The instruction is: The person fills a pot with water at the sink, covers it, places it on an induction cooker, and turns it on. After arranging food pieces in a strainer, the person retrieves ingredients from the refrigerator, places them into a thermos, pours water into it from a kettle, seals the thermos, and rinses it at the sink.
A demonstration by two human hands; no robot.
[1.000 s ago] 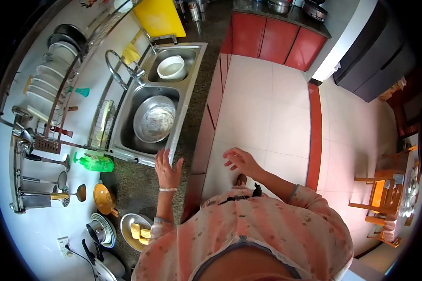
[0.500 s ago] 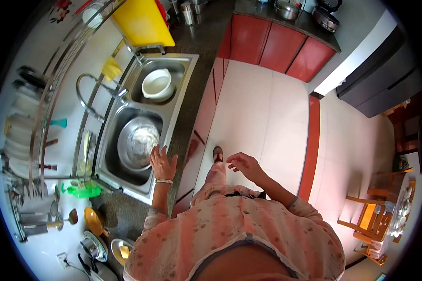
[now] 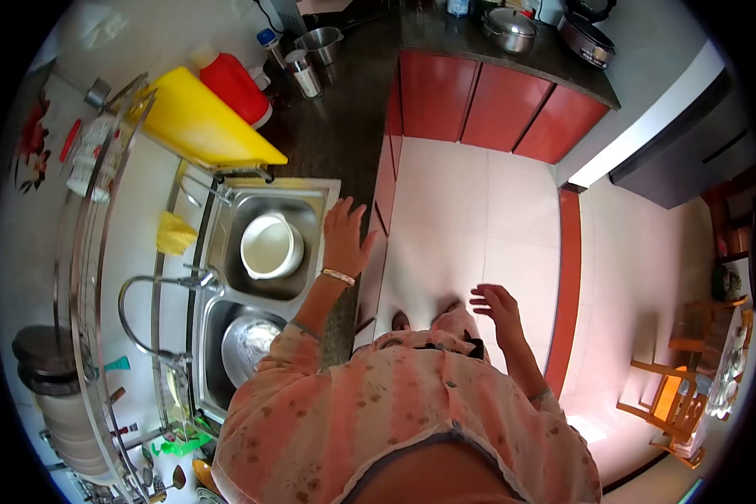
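Observation:
My left hand (image 3: 346,238), with a bracelet at the wrist, is over the right rim of the double sink (image 3: 332,195), fingers spread and nothing in it. Left of it, a white pot-like basin (image 3: 272,246) sits in the far bowl of the sink. A round metal bowl (image 3: 242,349) with something whitish inside lies in the near bowl, partly hidden by my left sleeve. Out over the pale floor, my right hand (image 3: 496,309) hangs with loosely bent, parted fingers and holds nothing.
A curved faucet (image 3: 155,319) arches over the sink. Behind it stand a yellow cutting board (image 3: 206,126), a red bottle (image 3: 233,88) and a metal canister (image 3: 303,74). Red cabinets (image 3: 508,113) run along the far side, with a lidded pot (image 3: 511,29) above. Wooden chairs (image 3: 668,412) stand at right.
My body has moved forward along the counter. My left hand has gone from beside the near bowl to beside the far bowl. My right hand has shifted right.

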